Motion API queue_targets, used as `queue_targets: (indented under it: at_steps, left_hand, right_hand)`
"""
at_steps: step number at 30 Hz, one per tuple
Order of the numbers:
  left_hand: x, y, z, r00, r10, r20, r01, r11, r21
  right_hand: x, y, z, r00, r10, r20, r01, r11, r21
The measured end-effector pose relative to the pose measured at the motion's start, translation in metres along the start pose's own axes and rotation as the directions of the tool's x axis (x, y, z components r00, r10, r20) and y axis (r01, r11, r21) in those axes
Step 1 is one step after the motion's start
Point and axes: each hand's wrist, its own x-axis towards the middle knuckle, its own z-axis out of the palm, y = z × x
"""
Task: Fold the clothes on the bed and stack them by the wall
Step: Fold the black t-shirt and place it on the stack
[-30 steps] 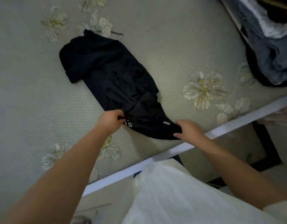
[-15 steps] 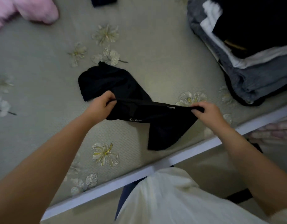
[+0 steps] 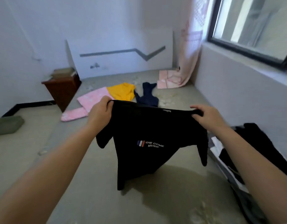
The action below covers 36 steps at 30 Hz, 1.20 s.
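A black T-shirt (image 3: 149, 136) with small white lettering hangs spread in the air above the bed (image 3: 94, 183). My left hand (image 3: 101, 111) grips one shoulder and my right hand (image 3: 205, 116) pinches the other. Its hem dangles just over the mattress. A stack of folded dark, grey and white clothes (image 3: 246, 156) lies at the right, by the wall under the window. Farther up the bed lie a pink garment (image 3: 89, 102), a yellow garment (image 3: 121, 92) and a navy garment (image 3: 147, 96), all unfolded.
A brown wooden bedside cabinet (image 3: 62, 89) stands left of the bed. An olive cushion (image 3: 8, 126) lies on the floor at the left. A pink curtain (image 3: 188, 62) hangs into the far right corner over a folded pink cloth (image 3: 167, 80).
The shirt lay on the mattress with both hands on one edge; both hands have lifted it and spread it out in the air. My view has swung up from the mattress to the room.
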Motion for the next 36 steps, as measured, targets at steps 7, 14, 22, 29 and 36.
queue_targets:
  at_steps: [7, 14, 22, 29, 36]
  left_hand:
    - [0.043, 0.038, -0.115, 0.946, 0.227, -0.23, -0.167, 0.953, 0.255]
    - [0.049, 0.048, -0.171, 0.879, 0.443, -0.175, -0.288, 0.787, 0.546]
    - [0.065, 0.065, -0.17, 0.96, 0.023, -0.278, 0.104, 0.896, 0.432]
    - [0.06, 0.077, -0.173, 0.899, -0.155, -0.41, 0.163, 0.987, -0.015]
    - [0.031, 0.082, -0.139, 0.949, -0.127, -0.289, 0.086, 0.985, -0.152]
  right_hand:
    - [0.051, -0.075, -0.091, 0.966, -0.254, -0.043, 0.25, 0.965, -0.075]
    - [0.073, -0.121, -0.122, 0.978, -0.208, -0.018, 0.205, 0.972, -0.117]
    - [0.082, -0.158, -0.098, 0.978, -0.075, -0.193, 0.035, 0.979, -0.202]
    - [0.085, -0.174, -0.1, 0.914, -0.053, -0.403, 0.056, 0.998, -0.004]
    - [0.058, -0.168, -0.059, 0.963, -0.094, -0.252, 0.132, 0.982, 0.137]
